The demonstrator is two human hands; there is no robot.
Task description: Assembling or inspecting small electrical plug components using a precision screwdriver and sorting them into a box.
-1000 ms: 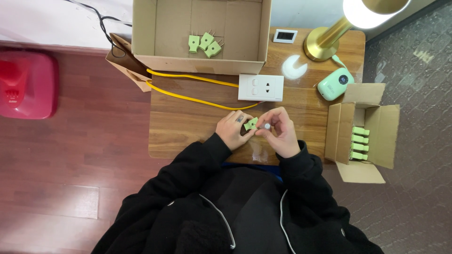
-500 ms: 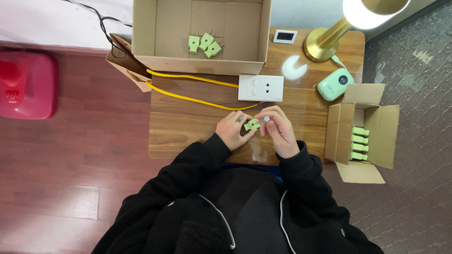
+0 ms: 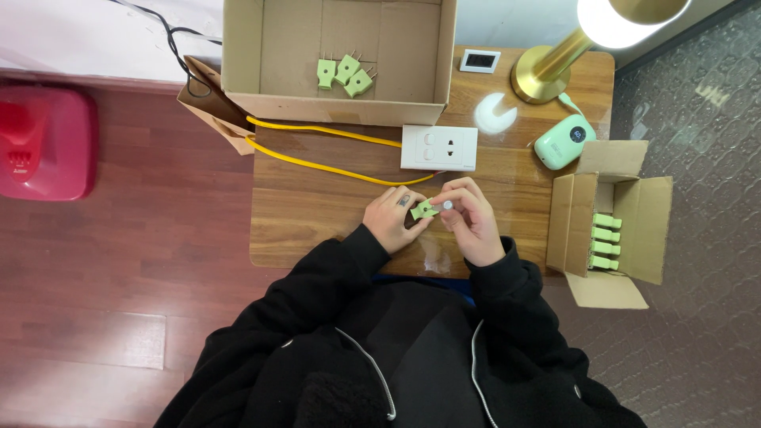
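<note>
the wooden table carries the whole set-up: at its far edge a large open cardboard box with three green plugs lying in it, at its right a smaller open carton with a row of like green plugs standing in it, and between them a white wall socket plate with a yellow cable running left from it. a brass lamp, a mint-green round device and a small white display sit at the far right.

over the last second little has changed: both hands have stayed at the near middle of the table, and the plug between them has only turned and shifted slightly, so the work in hand looks to be fine fiddling with this one piece, not a move to either box.

the left hand is curled, its fingertips pinching the green plug. the right hand is curled too, thumb and forefinger closed on a small silvery part at the plug's right end; what that part is i cannot tell. the plug lies directly between the two hands, touching both, just near of the socket plate and well apart from both boxes.
</note>
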